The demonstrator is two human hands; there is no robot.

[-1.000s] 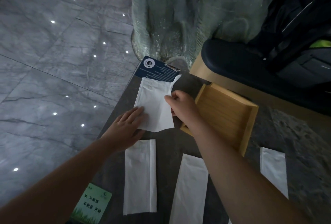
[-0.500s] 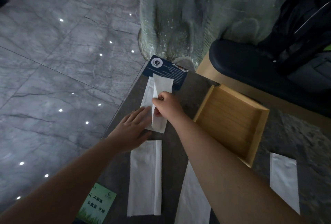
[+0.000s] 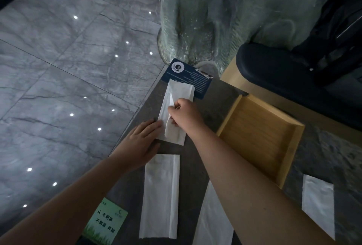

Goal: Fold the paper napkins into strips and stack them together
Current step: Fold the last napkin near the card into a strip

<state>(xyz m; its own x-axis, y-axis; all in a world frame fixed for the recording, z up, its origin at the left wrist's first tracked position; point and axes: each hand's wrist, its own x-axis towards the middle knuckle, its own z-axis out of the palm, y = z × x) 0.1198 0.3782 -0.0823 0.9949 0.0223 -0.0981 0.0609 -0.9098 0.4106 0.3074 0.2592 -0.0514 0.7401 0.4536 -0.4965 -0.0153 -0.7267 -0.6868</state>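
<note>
While left hand [image 3: 140,142] presses flat | napkin [image 3: 177,107] beneath | right hand [image 3: 184,113] pinches its flap

Napkin [image 3: 177,111] now folded narrower

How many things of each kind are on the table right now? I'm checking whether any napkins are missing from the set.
Paper napkins: 4 (one being folded, three folded strips)
Wooden tray: 1
Printed cards: 2 (dark blue, green)
Total: 7
</note>
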